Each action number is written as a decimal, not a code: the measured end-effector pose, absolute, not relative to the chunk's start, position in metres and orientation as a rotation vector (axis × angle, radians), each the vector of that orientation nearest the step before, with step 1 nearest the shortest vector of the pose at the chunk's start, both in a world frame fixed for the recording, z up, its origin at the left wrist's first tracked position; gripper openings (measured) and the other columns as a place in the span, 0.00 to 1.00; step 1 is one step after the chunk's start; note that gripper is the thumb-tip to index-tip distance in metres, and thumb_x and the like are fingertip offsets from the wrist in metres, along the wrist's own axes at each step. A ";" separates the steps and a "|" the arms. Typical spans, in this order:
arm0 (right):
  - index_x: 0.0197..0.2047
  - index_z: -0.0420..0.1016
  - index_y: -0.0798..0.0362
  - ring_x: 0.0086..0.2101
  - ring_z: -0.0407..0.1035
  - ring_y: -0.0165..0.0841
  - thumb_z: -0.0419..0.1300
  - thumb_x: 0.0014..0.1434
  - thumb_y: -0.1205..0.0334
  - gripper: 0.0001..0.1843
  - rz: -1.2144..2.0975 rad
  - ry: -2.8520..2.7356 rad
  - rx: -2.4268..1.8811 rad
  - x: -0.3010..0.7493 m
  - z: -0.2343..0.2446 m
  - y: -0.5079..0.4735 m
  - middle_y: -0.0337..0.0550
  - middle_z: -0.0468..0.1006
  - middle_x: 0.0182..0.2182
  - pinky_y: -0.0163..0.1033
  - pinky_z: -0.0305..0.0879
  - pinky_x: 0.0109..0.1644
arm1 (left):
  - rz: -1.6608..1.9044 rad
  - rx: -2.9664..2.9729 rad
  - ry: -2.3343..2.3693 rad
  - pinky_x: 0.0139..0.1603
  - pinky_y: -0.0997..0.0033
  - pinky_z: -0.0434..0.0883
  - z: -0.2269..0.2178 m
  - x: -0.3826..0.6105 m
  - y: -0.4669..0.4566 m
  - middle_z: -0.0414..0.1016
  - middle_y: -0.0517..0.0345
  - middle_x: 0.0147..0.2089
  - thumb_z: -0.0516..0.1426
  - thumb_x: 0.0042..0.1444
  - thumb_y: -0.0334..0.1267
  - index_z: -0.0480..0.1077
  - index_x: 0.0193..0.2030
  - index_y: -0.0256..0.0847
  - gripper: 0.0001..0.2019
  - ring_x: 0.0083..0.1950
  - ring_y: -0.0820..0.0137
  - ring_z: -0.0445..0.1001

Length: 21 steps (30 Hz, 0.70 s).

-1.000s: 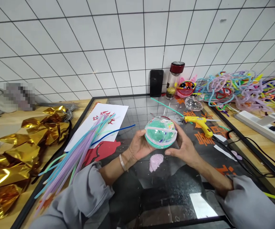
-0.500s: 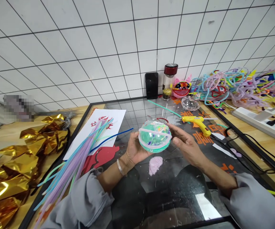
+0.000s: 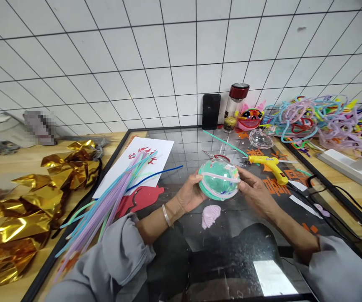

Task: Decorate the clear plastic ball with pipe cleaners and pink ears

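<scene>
At the far left of the frame, crumpled gold foil (image 3: 20, 209) lies on the wooden bench. A fan of straight pipe cleaners (image 3: 105, 201) slants across the white sheet (image 3: 137, 161) next to it.

At centre, your left hand (image 3: 190, 193) cups the teal-filled clear ball (image 3: 219, 179) from below and the left, fingers curled round it. It holds the ball just above the dark glass board (image 3: 225, 247), where a small pink shell piece (image 3: 210, 215) lies.

Your right hand (image 3: 256, 193) presses its fingertips against the ball's right side, on the white strand that rings it. You seem to be seating that strand. The next move calls for a steady left-hand cup while the right works along the strand. The yellow glue gun (image 3: 267, 164) lies near, further right, if the strand needs fixing.
</scene>
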State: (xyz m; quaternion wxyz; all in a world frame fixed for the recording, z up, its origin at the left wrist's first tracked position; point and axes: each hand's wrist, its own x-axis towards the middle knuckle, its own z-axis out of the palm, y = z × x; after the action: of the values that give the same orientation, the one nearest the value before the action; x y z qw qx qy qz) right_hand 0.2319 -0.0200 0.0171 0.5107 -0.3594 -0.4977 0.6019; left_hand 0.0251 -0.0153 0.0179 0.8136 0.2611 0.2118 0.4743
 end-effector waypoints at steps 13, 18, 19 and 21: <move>0.58 0.77 0.40 0.62 0.67 0.48 0.74 0.47 0.51 0.33 1.658 -1.255 -0.829 0.248 0.032 -0.017 0.43 0.77 0.59 0.57 0.59 0.68 | 1.060 0.894 0.588 0.51 0.64 0.70 0.027 0.022 -0.018 0.72 0.53 0.53 0.71 0.39 0.44 0.70 0.53 0.43 0.33 0.53 0.61 0.71; 0.59 0.76 0.42 0.63 0.65 0.48 0.74 0.47 0.50 0.35 1.686 -1.284 -0.826 0.249 0.035 -0.016 0.44 0.76 0.60 0.56 0.58 0.68 | 1.082 0.924 0.589 0.51 0.66 0.69 0.025 0.022 -0.019 0.72 0.54 0.52 0.71 0.39 0.44 0.69 0.54 0.43 0.33 0.52 0.63 0.70; 0.60 0.75 0.43 0.63 0.65 0.48 0.73 0.48 0.49 0.35 1.681 -1.297 -0.826 0.249 0.035 -0.016 0.44 0.75 0.61 0.56 0.58 0.69 | 1.087 0.924 0.593 0.51 0.66 0.69 0.024 0.023 -0.019 0.71 0.54 0.52 0.71 0.39 0.44 0.68 0.54 0.43 0.33 0.52 0.63 0.70; 0.61 0.74 0.44 0.64 0.63 0.48 0.72 0.50 0.49 0.35 1.667 -1.321 -0.828 0.249 0.035 -0.016 0.44 0.74 0.62 0.55 0.57 0.69 | 1.093 0.916 0.603 0.50 0.67 0.70 0.023 0.023 -0.019 0.71 0.54 0.52 0.71 0.40 0.44 0.68 0.54 0.43 0.32 0.51 0.64 0.70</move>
State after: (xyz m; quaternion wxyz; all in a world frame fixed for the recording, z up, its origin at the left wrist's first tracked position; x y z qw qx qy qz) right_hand 0.2491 -0.0164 0.0354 0.4166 -0.3297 -0.5260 0.6641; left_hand 0.0234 -0.0193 0.0234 0.7151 0.4135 0.2722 0.4935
